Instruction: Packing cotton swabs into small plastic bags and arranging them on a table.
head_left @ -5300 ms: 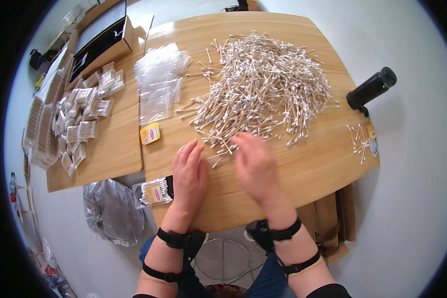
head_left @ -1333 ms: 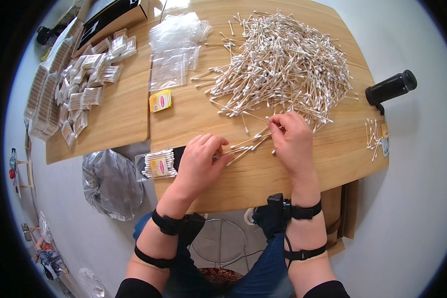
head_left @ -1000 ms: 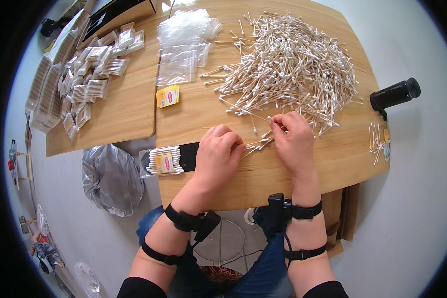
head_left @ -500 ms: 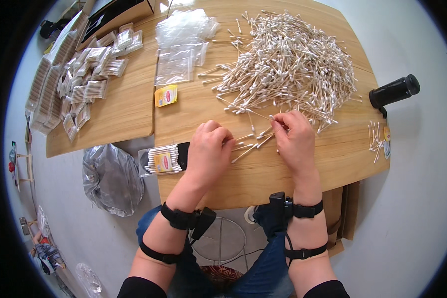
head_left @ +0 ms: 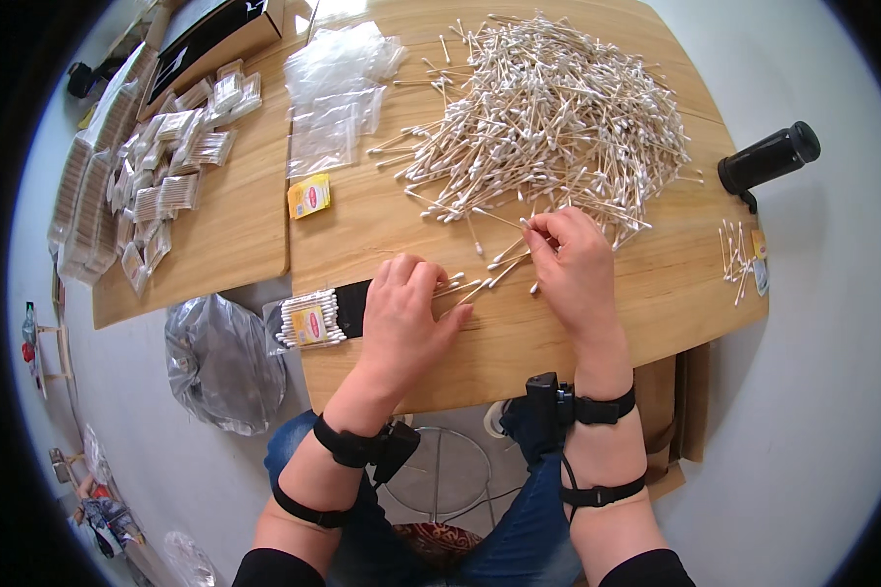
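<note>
The thumb and index finger of the right hand (head_left: 575, 272) come together at the white tip of a cotton swab (head_left: 525, 223), apparently pinching it. The left hand (head_left: 401, 315) curls over a few swab stems, its thumb apart from the index finger; whether it grips them cannot be told. Between the hands lie loose swabs (head_left: 505, 257), their long axes mostly slanting from lower left to upper right; their upper ends are just beside the right fingers, their lower ends near the left thumb. Beyond both hands spreads a large pile of swabs (head_left: 558, 117), the right hand nearer to it. Just left of the left hand, a black strip (head_left: 350, 306) meets a clear bag of aligned swabs (head_left: 307, 319) with a yellow label. Yellow cards (head_left: 309, 197) and flat clear bags (head_left: 338, 93) lie farther up the wooden table (head_left: 597, 338); a black bottle (head_left: 768, 159) lies at its right edge. A gray plastic bag (head_left: 223, 367) sits on the floor below.
</note>
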`<state>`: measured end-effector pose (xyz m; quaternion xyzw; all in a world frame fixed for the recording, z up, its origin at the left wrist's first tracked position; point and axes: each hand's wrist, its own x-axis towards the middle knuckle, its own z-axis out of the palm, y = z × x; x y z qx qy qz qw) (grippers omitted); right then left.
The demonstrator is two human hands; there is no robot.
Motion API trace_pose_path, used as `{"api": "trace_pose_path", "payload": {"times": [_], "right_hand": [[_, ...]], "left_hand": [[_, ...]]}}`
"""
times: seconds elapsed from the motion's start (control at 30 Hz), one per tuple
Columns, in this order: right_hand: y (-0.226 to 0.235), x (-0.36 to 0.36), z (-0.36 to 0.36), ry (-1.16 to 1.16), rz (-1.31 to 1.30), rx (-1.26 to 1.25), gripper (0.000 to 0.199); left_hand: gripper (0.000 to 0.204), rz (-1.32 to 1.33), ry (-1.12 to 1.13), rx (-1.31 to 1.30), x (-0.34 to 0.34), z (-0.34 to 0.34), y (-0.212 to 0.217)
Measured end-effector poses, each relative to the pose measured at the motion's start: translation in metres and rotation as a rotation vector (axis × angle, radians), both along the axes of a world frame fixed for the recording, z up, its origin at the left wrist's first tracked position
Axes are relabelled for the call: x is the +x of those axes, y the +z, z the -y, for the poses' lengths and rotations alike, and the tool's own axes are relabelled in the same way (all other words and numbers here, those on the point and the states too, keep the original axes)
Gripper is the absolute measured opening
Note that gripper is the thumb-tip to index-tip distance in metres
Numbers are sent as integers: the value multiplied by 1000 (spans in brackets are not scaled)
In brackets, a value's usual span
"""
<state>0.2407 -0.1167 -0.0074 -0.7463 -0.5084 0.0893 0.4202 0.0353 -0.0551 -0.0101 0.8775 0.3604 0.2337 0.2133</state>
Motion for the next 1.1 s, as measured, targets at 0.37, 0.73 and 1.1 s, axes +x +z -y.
{"api": "trace_pose_path", "payload": {"times": [0.37,0.73,1.1], "right_hand": [[8,-10,-3,137,83,-32,5],[-2,-59,-18,377,163,-82,5],[0,-48,-24,309,117,-43,12]], "left_hand": [[26,11,-156,-236,-32,-25,0],[17,162,54,-132,-35,-32,-5],[8,116,-69,-29,-35,-30,-10]]}}
